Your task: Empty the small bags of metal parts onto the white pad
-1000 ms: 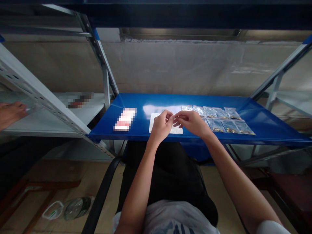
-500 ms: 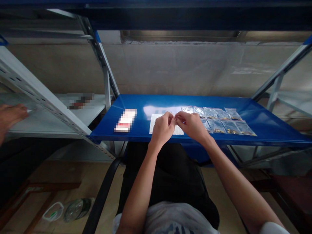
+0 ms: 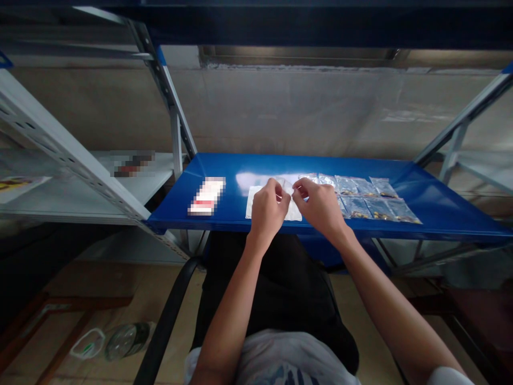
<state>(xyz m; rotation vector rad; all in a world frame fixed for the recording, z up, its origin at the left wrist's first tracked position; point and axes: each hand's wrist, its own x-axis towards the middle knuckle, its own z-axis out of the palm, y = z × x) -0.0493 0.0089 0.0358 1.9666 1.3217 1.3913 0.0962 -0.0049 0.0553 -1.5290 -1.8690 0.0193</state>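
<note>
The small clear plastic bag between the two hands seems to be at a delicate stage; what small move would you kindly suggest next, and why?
I would probably lower the small clear plastic bag onto the white sheet. The left hand and right hand hold it just above that sheet, which offers a flat place beside the rows of filled bags.

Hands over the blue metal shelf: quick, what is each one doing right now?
Left hand: closed, pinching a small clear plastic bag.
Right hand: fingers curled beside that bag; whether it is holding the bag cannot be told.
</note>
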